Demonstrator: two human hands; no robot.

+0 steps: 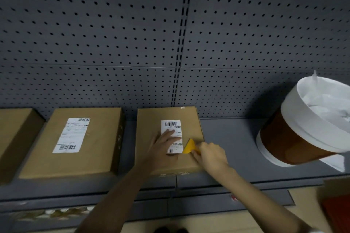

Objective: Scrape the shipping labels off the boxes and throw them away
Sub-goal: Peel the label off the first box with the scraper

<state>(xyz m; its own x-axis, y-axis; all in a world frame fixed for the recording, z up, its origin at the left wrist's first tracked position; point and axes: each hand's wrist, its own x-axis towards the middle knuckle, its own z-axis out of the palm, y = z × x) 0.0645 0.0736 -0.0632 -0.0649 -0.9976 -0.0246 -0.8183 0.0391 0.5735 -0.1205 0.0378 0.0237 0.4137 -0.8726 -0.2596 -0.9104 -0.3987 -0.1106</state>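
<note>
A brown cardboard box [149,119] lies flat on the grey shelf, with a white shipping label [171,126] on its top. My left hand [163,143] rests flat on the label's lower half, fingers spread. My right hand [209,154] grips a yellow scraper [188,147] whose blade touches the label's lower right edge. A second box [102,138] to the left carries its own white label [73,135]. A brown bin with a white liner [303,134] stands at the right.
A third cardboard box [15,134] sits at the far left of the shelf [231,138]. A grey pegboard wall [170,34] rises behind. A cardboard box corner with something red [337,208] shows at the lower right.
</note>
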